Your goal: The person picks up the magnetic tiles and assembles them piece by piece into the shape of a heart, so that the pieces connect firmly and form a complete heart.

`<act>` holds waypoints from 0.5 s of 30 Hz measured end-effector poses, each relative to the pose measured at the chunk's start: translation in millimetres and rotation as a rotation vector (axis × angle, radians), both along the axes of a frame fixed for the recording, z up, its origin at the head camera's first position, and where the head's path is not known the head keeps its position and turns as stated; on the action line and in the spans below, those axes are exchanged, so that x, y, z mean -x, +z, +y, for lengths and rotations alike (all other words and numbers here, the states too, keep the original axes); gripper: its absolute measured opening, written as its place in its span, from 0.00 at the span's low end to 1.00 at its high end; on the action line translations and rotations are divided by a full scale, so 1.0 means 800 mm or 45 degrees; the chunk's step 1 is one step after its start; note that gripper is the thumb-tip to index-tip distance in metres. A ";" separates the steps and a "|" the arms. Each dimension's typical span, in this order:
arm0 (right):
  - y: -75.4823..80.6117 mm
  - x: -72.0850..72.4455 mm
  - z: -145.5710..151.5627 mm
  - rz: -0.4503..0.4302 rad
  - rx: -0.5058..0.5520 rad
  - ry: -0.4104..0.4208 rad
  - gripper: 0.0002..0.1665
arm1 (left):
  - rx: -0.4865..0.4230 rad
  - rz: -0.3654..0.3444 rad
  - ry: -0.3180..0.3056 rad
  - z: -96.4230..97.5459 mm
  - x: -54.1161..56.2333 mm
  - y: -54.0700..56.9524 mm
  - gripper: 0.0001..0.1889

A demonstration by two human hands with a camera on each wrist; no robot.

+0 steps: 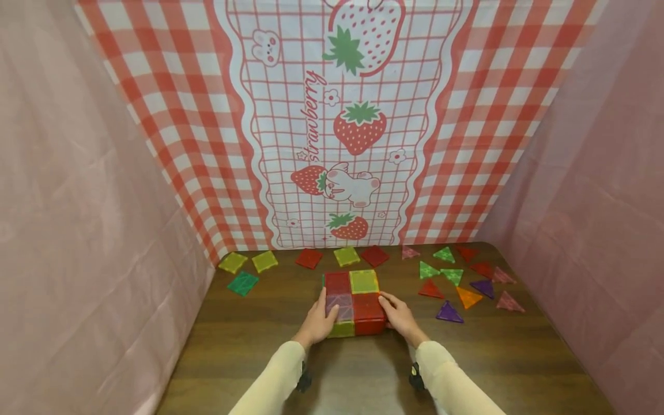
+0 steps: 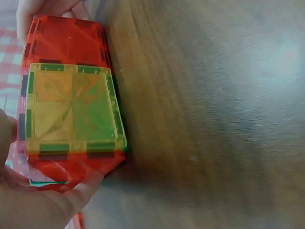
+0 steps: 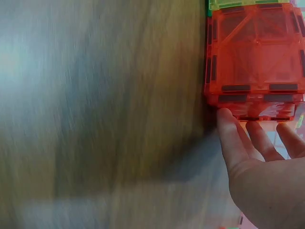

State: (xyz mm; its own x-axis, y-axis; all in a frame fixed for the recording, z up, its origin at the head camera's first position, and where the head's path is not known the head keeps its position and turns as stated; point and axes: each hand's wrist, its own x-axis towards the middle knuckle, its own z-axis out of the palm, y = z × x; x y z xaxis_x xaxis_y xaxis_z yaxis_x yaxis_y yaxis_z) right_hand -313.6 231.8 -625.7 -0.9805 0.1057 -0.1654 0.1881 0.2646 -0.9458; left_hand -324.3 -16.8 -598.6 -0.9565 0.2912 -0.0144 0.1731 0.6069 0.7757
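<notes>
A box-shaped block of see-through magnetic tiles (image 1: 369, 308) sits on the table between both hands. Red, yellow and purple squares make up its top; its near side is yellow-green on the left and red on the right. My left hand (image 1: 317, 320) grips its left side, thumb over the purple top tile (image 1: 339, 305) and fingers along the red side wall in the left wrist view. From the right, my right hand (image 1: 398, 316) touches the red end with fairly straight fingers, their tips (image 3: 225, 115) at the lower edge in the right wrist view.
Loose square tiles lie along the back: yellow-green (image 1: 265, 261), red (image 1: 309, 258) and a teal one (image 1: 243, 283) at left. Several triangle tiles, including orange (image 1: 469, 297) and purple (image 1: 449, 312), spread at right. A checked strawberry cloth (image 1: 358, 129) hangs behind; pink curtains flank the table (image 1: 249, 340).
</notes>
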 end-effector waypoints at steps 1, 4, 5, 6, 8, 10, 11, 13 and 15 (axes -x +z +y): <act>0.000 -0.001 -0.006 0.006 -0.007 -0.002 0.34 | -0.015 0.012 0.008 -0.006 -0.002 -0.002 0.37; -0.002 -0.003 -0.030 0.020 -0.030 0.008 0.33 | -0.037 0.045 0.049 -0.028 -0.008 -0.005 0.35; -0.003 -0.003 -0.040 0.033 -0.040 0.023 0.33 | -0.036 0.051 0.064 -0.038 -0.009 -0.006 0.34; -0.004 -0.003 -0.051 0.044 -0.050 0.041 0.34 | -0.039 0.059 0.077 -0.048 -0.011 -0.006 0.33; -0.005 -0.003 -0.076 0.063 -0.044 0.079 0.34 | -0.041 0.071 0.108 -0.072 -0.016 -0.006 0.32; -0.006 -0.003 -0.102 0.078 -0.023 0.134 0.34 | -0.040 0.075 0.146 -0.098 -0.021 -0.006 0.31; -0.006 -0.003 -0.116 0.076 -0.005 0.166 0.34 | -0.035 0.083 0.170 -0.111 -0.024 -0.006 0.31; -0.004 -0.003 -0.144 0.065 0.042 0.224 0.34 | -0.025 0.091 0.214 -0.140 -0.030 -0.006 0.31; -0.002 -0.006 -0.174 0.048 0.088 0.283 0.35 | -0.002 0.085 0.269 -0.167 -0.036 -0.004 0.30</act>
